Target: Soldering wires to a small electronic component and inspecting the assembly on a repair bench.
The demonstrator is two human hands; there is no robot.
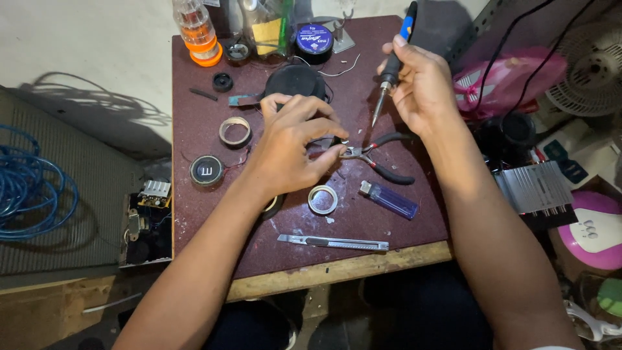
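Nearest you, a utility knife (334,243) lies on the surface (201,123). Your left hand (291,146) pinches a tiny, light part mid-surface, fingers closed on it. Your right hand (421,84) grips the soldering iron (389,71) by its handle; the tip looks hot.

A person works at a dark red tabletop (214,116), the right hand (421,87) holding a soldering iron (389,68) tip-down while the left hand (291,146) pinches a small part just beside black-handled pliers (382,159). A blue lighter (389,199), a utility knife (334,242) and 2 tape rolls (322,199) lie nearby.
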